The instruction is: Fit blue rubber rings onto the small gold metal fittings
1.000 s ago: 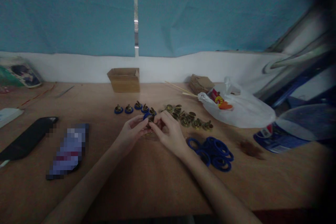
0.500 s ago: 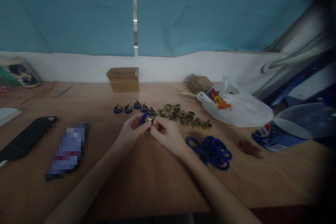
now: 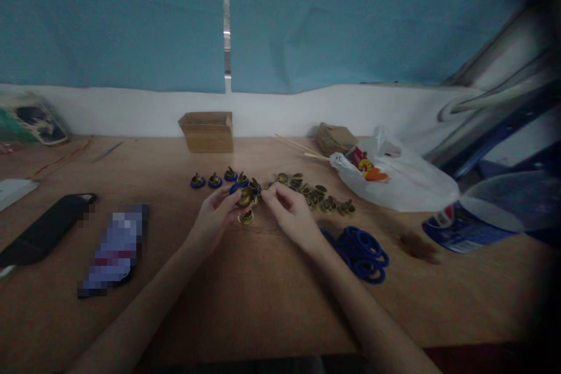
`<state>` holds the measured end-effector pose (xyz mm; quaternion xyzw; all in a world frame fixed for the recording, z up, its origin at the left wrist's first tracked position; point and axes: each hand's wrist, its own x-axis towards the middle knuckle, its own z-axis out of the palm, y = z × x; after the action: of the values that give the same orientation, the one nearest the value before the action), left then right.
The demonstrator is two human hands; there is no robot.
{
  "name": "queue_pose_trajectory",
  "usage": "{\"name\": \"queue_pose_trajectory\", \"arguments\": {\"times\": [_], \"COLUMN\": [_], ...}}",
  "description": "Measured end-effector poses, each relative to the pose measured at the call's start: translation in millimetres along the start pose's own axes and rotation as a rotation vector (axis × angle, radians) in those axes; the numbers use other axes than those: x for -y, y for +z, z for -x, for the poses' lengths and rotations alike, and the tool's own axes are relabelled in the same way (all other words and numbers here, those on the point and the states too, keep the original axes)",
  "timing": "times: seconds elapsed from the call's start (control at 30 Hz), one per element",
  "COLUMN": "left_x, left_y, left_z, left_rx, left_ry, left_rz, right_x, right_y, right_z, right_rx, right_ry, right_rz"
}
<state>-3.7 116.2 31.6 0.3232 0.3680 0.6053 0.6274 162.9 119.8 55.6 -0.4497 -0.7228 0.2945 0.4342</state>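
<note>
My left hand (image 3: 214,217) is closed on a brass-coloured round fitting (image 3: 245,197) with a blue ring partly visible at its edge. Just to the right, my right hand (image 3: 289,210) is apart from that fitting, its thumb and fingertips pinched together; whether anything small sits between them is hidden. One brass fitting (image 3: 246,217) lies on the table below the held one. Beyond my hands, several fittings seated in blue rings (image 3: 214,180) form a loose row. Several brass fittings without visible rings (image 3: 319,193) lie behind and right of my right hand. Loose blue rings (image 3: 368,242) are heaped near my right forearm.
An open cardboard box (image 3: 208,133) stands against the wall. At right are a white plastic bag (image 3: 412,184), a crumpled brown box (image 3: 335,139) and a blue tub (image 3: 464,228). A dark phone-like object (image 3: 48,231) and a blurred-out blue item (image 3: 114,251) lie at left.
My hands have drawn apart: the right moved off the fitting toward the right. The left still holds it, now with its brass face showing. The fitting on the table below is more exposed.
</note>
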Motion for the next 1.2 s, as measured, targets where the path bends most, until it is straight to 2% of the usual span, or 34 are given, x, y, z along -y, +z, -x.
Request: {"name": "queue_pose_trajectory", "arguments": {"times": [0.07, 0.13, 0.23, 0.33, 0.4, 0.5, 0.9, 1.0, 1.1, 1.2], "left_x": [-1.9, -2.9, -2.3, -0.2, 1.0, 2.1, 1.1, 2.2, 4.0, 6.9], "left_y": [-0.8, -0.7, 0.8, 2.5, 3.0, 3.2, 5.5, 3.5, 0.7, -0.4], "left_z": [-1.4, -1.4, 0.4, 2.5, 3.3, 3.7, 4.8, 3.9, 3.4, 4.8], "left_rx": [-0.012, -0.018, -0.017, -0.011, -0.002, 0.01, 0.007, 0.011, 0.04, 0.066], "left_ry": [0.004, 0.0, -0.007, -0.009, -0.007, -0.003, -0.024, -0.019, 0.025, 0.131], "left_rz": [-0.003, -0.01, -0.019, -0.028, -0.036, -0.046, -0.055, -0.08, -0.164, -0.298], "right_x": [-5.3, -11.1, -17.7, -21.5, -23.3, -25.5, -34.0, -33.6, -26.0, -14.2], "right_y": [-13.1, -26.7, -40.1, -42.0, -39.4, -35.8, -35.8, -35.7, -33.9, -28.2], "right_z": [-5.4, -10.0, -12.0, -8.9, -6.4, -4.6, -4.6, -7.0, -9.6, -9.5], "right_rx": [-0.09, -0.1, 0.068, 0.268, 0.346, 0.394, 0.352, 0.282, 0.177, 0.179], "right_ry": [0.033, 0.082, 0.161, 0.214, 0.233, 0.243, 0.252, 0.242, 0.205, 0.201], "right_rz": [0.101, 0.27, 0.47, 0.553, 0.582, 0.601, 0.592, 0.557, 0.4, 0.1]}}
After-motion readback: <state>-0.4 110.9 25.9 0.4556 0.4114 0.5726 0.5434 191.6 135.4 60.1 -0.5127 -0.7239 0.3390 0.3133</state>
